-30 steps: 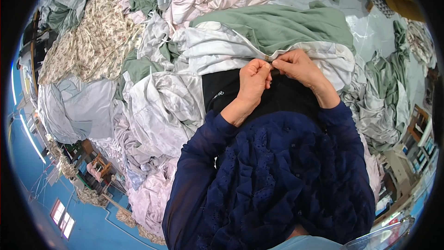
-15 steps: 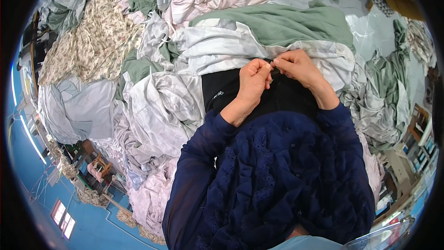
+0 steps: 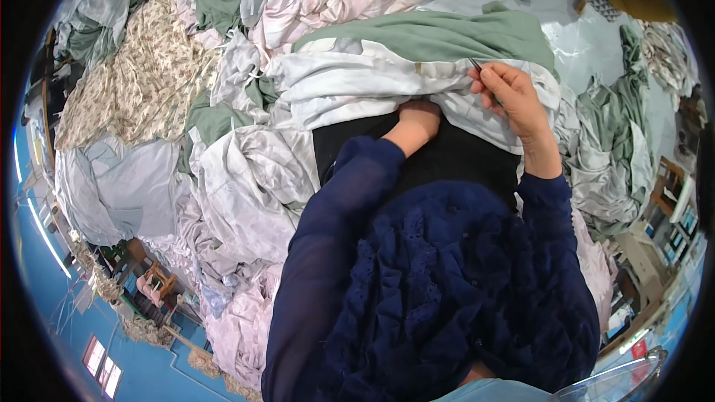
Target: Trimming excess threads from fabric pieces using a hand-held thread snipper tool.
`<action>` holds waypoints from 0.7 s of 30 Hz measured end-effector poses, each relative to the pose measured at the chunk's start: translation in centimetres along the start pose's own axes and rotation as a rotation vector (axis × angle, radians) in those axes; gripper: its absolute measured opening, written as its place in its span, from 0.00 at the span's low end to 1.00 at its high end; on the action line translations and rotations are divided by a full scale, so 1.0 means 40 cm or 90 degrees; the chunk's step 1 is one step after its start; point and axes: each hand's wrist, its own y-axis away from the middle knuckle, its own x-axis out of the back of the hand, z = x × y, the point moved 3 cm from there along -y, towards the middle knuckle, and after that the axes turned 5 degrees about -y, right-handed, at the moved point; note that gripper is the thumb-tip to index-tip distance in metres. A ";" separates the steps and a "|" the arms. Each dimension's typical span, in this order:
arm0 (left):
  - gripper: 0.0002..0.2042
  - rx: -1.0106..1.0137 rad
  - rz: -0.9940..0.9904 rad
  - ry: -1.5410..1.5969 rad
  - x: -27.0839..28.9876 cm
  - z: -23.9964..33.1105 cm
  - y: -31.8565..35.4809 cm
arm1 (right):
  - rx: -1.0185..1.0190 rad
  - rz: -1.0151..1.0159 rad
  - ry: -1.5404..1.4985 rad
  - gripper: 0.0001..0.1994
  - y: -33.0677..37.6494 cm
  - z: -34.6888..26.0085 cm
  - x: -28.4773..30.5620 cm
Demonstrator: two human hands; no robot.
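**Working the pale sheet's edge**

The sheet [image 3: 357,85] lies bunched at upper centre over black cloth [image 3: 447,156]. Keeping its edge taut would help. The right hand [image 3: 514,97] pinches a thin dark tool [image 3: 475,65], perhaps a needle. The left hand [image 3: 418,117] is tucked under the fold, its fingers hidden.
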 end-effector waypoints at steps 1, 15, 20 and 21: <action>0.26 0.002 0.128 -0.014 -0.010 -0.009 -0.029 | 0.004 0.008 -0.007 0.16 -0.005 0.002 -0.002; 0.08 -0.087 0.331 0.419 0.208 -0.019 0.260 | 0.279 0.049 0.276 0.20 -0.008 -0.079 -0.060; 0.06 0.013 0.403 0.848 0.186 -0.038 0.232 | 0.332 -0.007 0.700 0.14 -0.084 -0.085 -0.105; 0.06 0.013 0.402 0.848 0.194 -0.031 0.231 | 0.261 -0.024 0.763 0.12 -0.097 -0.076 -0.101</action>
